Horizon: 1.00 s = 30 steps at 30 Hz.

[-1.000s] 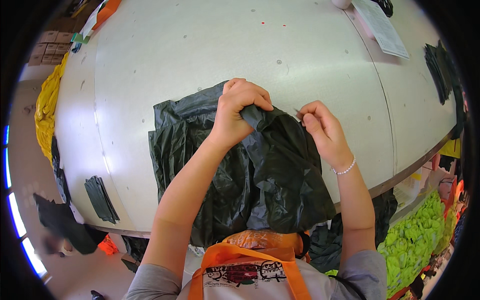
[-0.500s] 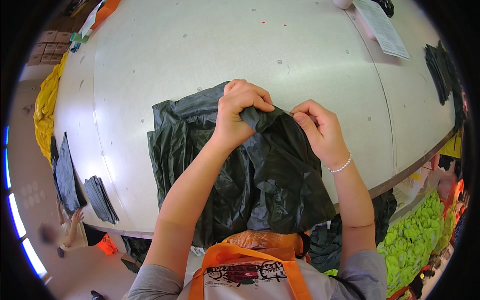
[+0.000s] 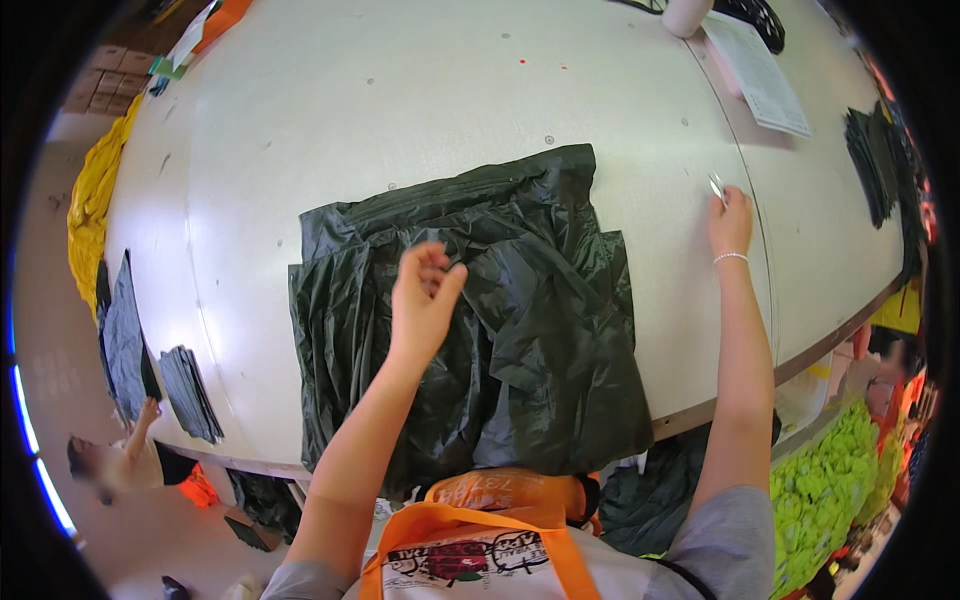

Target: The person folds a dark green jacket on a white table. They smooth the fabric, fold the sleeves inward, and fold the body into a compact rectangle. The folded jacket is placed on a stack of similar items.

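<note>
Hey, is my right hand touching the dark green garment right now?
No, your right hand holds a small metal tool off to the right, with tabletop showing between it and the dark green garment.

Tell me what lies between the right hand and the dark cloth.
Only bare tabletop shows between the right hand and the dark cloth, in the head view.

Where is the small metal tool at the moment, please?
In the head view, the metal tool is at the upper right, held in the right hand over the table, right of the dark cloth.
</note>
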Each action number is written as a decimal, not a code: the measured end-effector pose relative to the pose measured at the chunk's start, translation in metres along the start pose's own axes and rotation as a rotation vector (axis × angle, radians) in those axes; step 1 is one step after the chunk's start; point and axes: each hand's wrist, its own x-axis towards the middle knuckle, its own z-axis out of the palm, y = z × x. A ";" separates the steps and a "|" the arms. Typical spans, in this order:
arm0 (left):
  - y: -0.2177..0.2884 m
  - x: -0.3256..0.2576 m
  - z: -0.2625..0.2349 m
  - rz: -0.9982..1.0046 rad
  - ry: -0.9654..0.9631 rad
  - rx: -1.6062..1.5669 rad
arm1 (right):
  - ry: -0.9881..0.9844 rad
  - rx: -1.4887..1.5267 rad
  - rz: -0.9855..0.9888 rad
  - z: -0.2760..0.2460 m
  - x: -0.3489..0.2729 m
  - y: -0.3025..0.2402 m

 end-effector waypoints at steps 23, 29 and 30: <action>0.150 -0.249 -0.015 -0.157 -0.435 -0.369 | -0.502 0.762 -0.480 -0.126 -0.263 -0.126; 0.167 -0.389 -0.068 0.341 -0.989 -0.490 | 0.010 1.092 -0.753 -0.174 -0.337 -0.179; 0.166 -0.408 -0.080 0.370 -1.039 -0.515 | -0.104 1.085 -0.801 -0.191 -0.357 -0.181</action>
